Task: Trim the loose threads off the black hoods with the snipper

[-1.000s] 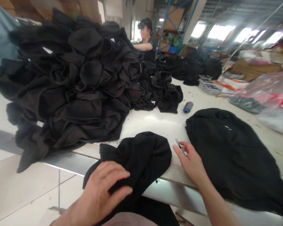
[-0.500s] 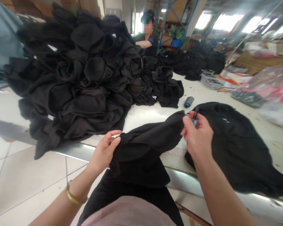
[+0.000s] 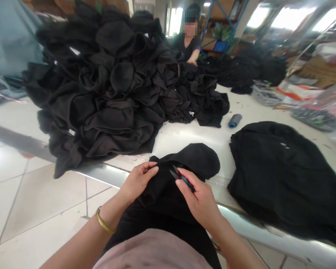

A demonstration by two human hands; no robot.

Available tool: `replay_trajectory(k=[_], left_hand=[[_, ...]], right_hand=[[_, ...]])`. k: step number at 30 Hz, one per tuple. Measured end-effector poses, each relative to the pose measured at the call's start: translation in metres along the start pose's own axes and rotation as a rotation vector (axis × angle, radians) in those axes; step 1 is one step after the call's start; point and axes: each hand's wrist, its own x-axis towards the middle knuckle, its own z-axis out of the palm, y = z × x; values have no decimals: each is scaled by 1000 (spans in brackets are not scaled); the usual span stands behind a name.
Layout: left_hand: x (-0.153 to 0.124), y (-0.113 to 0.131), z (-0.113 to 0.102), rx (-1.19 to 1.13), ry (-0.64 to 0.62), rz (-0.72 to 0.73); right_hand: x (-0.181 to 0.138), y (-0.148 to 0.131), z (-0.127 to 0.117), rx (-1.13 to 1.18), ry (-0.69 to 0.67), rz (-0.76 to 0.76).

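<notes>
My left hand [image 3: 140, 181] pinches the edge of a black garment [image 3: 203, 160] between thumb and fingers. The cloth hangs over the table's front edge and down toward my lap. In my right hand [image 3: 197, 194] is a pair of thread snips [image 3: 187, 183] with blue handles. Their dark blades stand apart and point left, close to the cloth near my left fingertips. Whether the blades touch the cloth, I cannot tell.
A big heap of black garments [image 3: 112, 97] covers the table's left side. Folded black garments [image 3: 282, 175] lie at right, behind them a thread spool [image 3: 235, 120]. Plastic bags [image 3: 322, 106] sit farther right. Another person [image 3: 189, 43] stands behind the heap.
My right hand has let go of the garment's far end and moved left and down, bringing the snips near my left hand. The garment's raised end has dropped onto the table.
</notes>
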Motion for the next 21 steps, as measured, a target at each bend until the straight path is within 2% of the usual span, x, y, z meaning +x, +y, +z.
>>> replay_trajectory(k=[3, 6, 12, 19, 21], left_hand=[[-5, -1, 7, -158, -7, -32], [-11, -4, 13, -151, 17, 23], [-18, -7, 18, 281, 211, 325], [-18, -13, 19, 499, 316, 439], [-16, -14, 20, 533, 365, 512]], right_hand=[[7, -3, 3, -76, -39, 27], [10, -6, 5, -148, -84, 56], [12, -8, 5, -222, -133, 45], [13, -7, -4, -157, -135, 80], [13, -8, -5, -159, -158, 79]])
